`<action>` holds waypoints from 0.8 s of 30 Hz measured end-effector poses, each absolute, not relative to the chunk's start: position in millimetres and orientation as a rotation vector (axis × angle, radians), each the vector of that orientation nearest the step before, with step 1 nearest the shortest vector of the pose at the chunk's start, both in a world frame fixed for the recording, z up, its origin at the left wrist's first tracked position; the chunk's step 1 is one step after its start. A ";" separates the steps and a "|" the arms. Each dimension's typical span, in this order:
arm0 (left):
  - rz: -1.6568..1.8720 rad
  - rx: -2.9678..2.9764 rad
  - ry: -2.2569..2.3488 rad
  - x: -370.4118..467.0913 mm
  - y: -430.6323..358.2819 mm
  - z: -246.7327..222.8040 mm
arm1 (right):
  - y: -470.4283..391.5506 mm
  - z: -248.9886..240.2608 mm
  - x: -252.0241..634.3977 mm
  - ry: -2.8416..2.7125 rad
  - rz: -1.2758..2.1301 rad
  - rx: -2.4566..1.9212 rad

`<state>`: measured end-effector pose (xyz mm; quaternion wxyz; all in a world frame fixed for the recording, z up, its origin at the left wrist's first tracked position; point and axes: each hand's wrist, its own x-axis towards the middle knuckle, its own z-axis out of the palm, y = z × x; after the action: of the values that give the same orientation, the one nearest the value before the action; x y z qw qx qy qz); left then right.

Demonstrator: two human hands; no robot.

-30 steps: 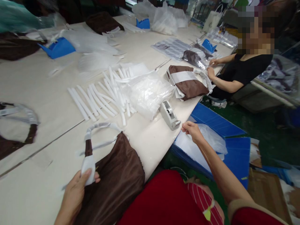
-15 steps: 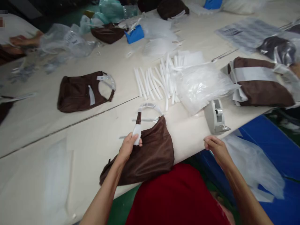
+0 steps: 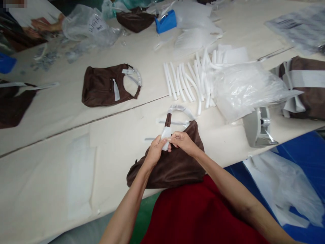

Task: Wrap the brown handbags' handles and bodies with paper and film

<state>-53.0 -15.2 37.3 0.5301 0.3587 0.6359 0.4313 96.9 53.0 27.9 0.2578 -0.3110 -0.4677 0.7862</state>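
A brown handbag (image 3: 177, 167) lies along the near edge of the table, its handle (image 3: 179, 108) wrapped in white and arched away from me. My left hand (image 3: 155, 150) is closed around a white wrapping (image 3: 166, 134) at the lower left end of that handle. Against the same wrapping, my right hand (image 3: 183, 142) is pinched shut; whatever is between its fingertips is too small to make out. To the right stands a grey tape dispenser (image 3: 256, 130).
White foam tubes (image 3: 182, 81) lie beyond the bag, beside a clear plastic bag (image 3: 243, 88). A second brown handbag (image 3: 101, 86) rests at left, a stuffed brown bag (image 3: 309, 88) at right. Another person's hands (image 3: 45, 25) show at far left. A blue tape dispenser (image 3: 166, 22) stands farther back.
My right hand has moved left from beside the grey tape dispenser to the white wrapping on the handle. My left hand keeps its hold. The view has shifted, moving the scene rightward.
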 end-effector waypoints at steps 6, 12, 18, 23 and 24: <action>0.990 0.859 1.442 -61.0 -17.1 34.0 | 56.2 15.5 92.5 -1.300 2.144 -0.933; 1.061 0.847 1.399 -67.5 -21.6 28.8 | 54.6 15.0 86.4 -1.300 2.175 -0.852; 1.048 0.727 1.388 -64.2 -17.4 40.3 | 65.1 16.2 97.1 -1.379 2.259 -0.846; 1.085 0.591 1.334 -66.4 -12.2 44.4 | 63.1 19.0 84.9 -1.365 2.212 -0.826; 1.102 0.558 1.325 -67.7 -12.1 43.2 | 60.6 20.3 80.2 -1.354 2.199 -0.802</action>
<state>-67.7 -12.1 43.2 0.6172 0.2423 0.5756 0.4786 80.2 60.6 20.3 0.2170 -0.2895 -0.4886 0.7939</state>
